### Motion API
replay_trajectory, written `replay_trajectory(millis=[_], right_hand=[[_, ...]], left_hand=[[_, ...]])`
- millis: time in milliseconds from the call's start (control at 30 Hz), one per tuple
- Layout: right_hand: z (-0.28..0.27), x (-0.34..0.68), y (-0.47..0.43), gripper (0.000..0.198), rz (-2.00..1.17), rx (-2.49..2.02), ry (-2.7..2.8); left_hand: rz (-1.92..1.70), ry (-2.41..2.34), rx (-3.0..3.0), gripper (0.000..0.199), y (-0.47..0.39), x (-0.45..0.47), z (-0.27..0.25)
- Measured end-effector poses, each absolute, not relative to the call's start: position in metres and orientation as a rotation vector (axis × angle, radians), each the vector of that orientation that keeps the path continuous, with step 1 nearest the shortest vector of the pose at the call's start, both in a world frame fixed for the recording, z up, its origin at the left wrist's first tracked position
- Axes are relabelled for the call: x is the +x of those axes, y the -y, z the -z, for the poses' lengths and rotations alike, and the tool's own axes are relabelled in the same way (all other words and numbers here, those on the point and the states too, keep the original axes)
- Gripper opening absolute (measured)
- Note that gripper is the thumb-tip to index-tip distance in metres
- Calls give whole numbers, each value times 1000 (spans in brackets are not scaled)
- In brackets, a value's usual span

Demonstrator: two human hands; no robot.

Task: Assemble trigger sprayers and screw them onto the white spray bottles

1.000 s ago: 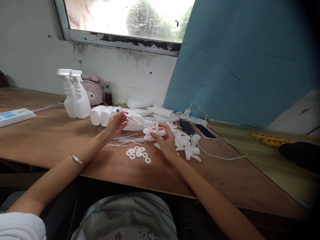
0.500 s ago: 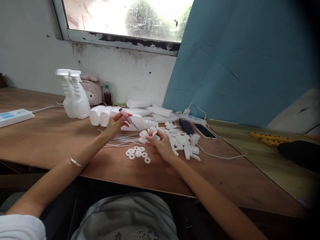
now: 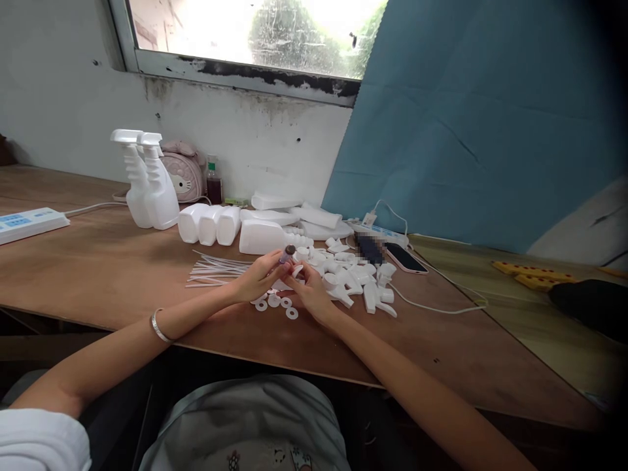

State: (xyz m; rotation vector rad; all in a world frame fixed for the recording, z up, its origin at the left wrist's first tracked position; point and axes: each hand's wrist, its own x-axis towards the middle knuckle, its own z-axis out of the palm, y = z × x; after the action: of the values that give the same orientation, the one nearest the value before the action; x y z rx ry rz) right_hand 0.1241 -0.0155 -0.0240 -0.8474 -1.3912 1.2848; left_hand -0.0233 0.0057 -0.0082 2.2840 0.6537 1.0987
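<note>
My left hand [image 3: 260, 278] is closed around the clear handle of a small screwdriver [image 3: 288, 254], whose dark end points up toward me. Its tip is hidden among the hands. My right hand [image 3: 313, 296] pinches a white plastic spray-head part [image 3: 297, 269], mostly covered by the fingers. Both hands meet over the table. Flat white ring washers [image 3: 292, 313] lie just below them, some hidden under the left hand. Thin white tubes [image 3: 216, 271] are spread to the left. Right of the hands is a pile of white trigger spray heads [image 3: 370, 297].
Two white spray bottles [image 3: 159, 196] stand at the left, before a pink bag [image 3: 184, 173] and a small dark-liquid bottle [image 3: 214, 186]. White bottles [image 3: 260, 237] lie behind the hands. A phone [image 3: 406, 258], a cable and power strips [image 3: 29, 224] are also on the table.
My left hand has moved right and down to meet the right hand, and the screwdriver has swung more upright. The right hand still pinches the white part. The view shifted slightly.
</note>
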Motion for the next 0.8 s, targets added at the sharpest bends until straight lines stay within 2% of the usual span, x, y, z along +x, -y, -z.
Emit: replay_trajectory(millis=[167,367,600,800], right_hand=[[26,123,14,37,-1253,-826,1410],[27,121,18,49,-1310,-710,1483],[16,127,19,32,-1180,-736,1477],[13,128,18,26,-1168,-737,1442]], left_hand=[[-1146,-739,2414,31,-9,-25,13],[-1168,-988,2583,26,-17,-30,19],[-971,-1099,2798,27,-18,-32,17],[-1159,-986,2586,25,-18,-32,18]])
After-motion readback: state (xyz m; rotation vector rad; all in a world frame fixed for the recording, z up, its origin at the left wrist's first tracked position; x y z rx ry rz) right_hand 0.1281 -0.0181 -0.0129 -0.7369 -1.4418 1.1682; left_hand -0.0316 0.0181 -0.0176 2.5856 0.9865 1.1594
